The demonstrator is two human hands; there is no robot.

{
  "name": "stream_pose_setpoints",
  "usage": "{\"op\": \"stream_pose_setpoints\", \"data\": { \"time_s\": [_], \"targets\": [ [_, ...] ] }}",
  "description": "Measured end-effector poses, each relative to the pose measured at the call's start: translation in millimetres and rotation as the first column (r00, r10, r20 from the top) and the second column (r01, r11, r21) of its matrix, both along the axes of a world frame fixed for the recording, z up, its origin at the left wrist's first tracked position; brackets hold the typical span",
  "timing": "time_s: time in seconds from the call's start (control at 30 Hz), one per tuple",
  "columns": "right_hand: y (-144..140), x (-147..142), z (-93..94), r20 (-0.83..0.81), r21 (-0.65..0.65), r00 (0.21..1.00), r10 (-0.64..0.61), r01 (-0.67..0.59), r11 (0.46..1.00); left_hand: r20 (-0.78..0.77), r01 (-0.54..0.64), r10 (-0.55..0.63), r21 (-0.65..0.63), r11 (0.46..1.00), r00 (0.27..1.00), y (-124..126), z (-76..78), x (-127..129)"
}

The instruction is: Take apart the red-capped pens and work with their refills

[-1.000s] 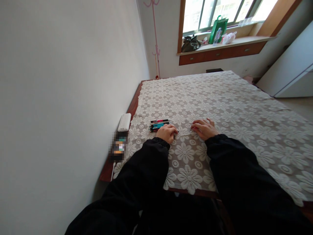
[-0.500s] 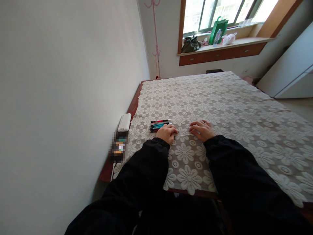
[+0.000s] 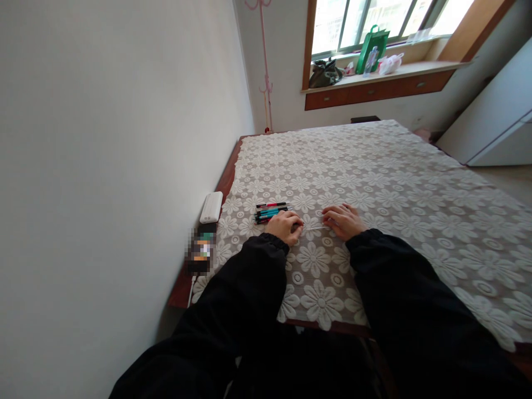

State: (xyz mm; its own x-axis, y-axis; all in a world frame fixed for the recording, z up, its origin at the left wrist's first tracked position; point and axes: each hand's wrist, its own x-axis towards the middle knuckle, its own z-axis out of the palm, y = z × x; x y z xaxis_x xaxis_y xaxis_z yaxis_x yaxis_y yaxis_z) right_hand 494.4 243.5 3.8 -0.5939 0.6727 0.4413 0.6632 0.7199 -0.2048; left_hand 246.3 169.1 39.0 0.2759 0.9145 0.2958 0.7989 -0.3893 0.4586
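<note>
A thin, clear strip (image 3: 316, 228) lies low over the tablecloth between my two hands; its exact kind is too faint to make out. My left hand (image 3: 285, 226) is closed, thumb and fingers pinched at the strip's left end. At the other end, the bent fingers of my right hand (image 3: 343, 220) close on it, with the fingertips partly hidden. Just beyond my left hand lie several teal and black pens (image 3: 271, 213), side by side and partly covered by that hand. A red and black pen (image 3: 271, 205) lies a little apart behind them.
A flower-patterned lace tablecloth (image 3: 322, 302) covers the table. Along the left edge, by the wall, are a white power bank (image 3: 211, 207) and a blurred-out dark device (image 3: 201, 249) with a white cable (image 3: 192, 291). A pink coat stand (image 3: 266, 66) stands behind the table.
My left thumb and fingers have shifted slightly at the strip's end, and a dark tip beside them no longer shows. The right hand and the pens stay where they were.
</note>
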Motion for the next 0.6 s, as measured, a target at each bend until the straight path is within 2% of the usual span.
{"op": "stream_pose_setpoints", "data": {
  "time_s": [0.23, 0.43, 0.6],
  "targets": [
    [2, 1, 2.2, 0.050, -0.019, 0.999, 0.004, -0.003, 1.000, -0.025, 0.018, -0.019, -0.016, 1.000, 1.000, 0, 1.5, 0],
    [2, 0, -2.7, 0.021, 0.009, 1.000, -0.024, 0.023, 1.000, -0.030, 0.011, -0.012, -0.028, 1.000, 0.999, 1, 0.8, -1],
    [-3, -2, 9.3, -0.044, 0.011, 0.999, -0.014, 0.015, 1.000, 0.009, 0.005, -0.005, -0.015, 1.000, 1.000, 0, 1.3, 0]
  ]
}}
